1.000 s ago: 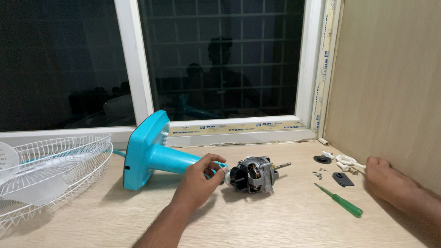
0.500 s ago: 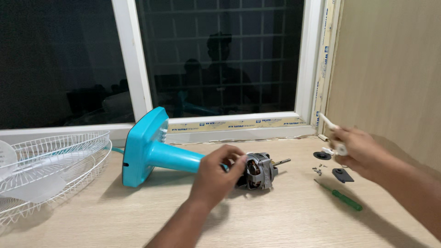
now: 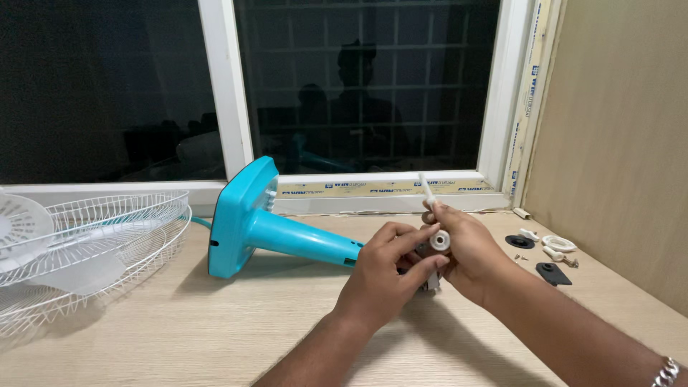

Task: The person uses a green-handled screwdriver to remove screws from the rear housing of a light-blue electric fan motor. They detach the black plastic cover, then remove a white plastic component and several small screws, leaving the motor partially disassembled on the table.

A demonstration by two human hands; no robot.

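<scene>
My left hand [image 3: 382, 274] and my right hand [image 3: 464, 247] meet at the middle of the wooden table [image 3: 215, 330], over the fan motor, which they almost wholly hide. In my right hand is a small white plastic part [image 3: 435, 228] with a thin stem that points up and a round end. The fingers of my left hand touch that part and the motor below it. A turquoise fan stand [image 3: 269, 228] lies on its side just left of my hands, its neck reaching toward them.
A white wire fan grille with a blade [image 3: 79, 251] lies at the left. Small parts lie at the right near the wall: a black disc [image 3: 519, 241], a white ring [image 3: 558, 243], a black plate [image 3: 553, 273]. A dark window [image 3: 358, 86] runs behind.
My right hand picked up the white part from the right side and brought it to the motor. My left hand shifted from the stand's neck onto the motor. The view moved left.
</scene>
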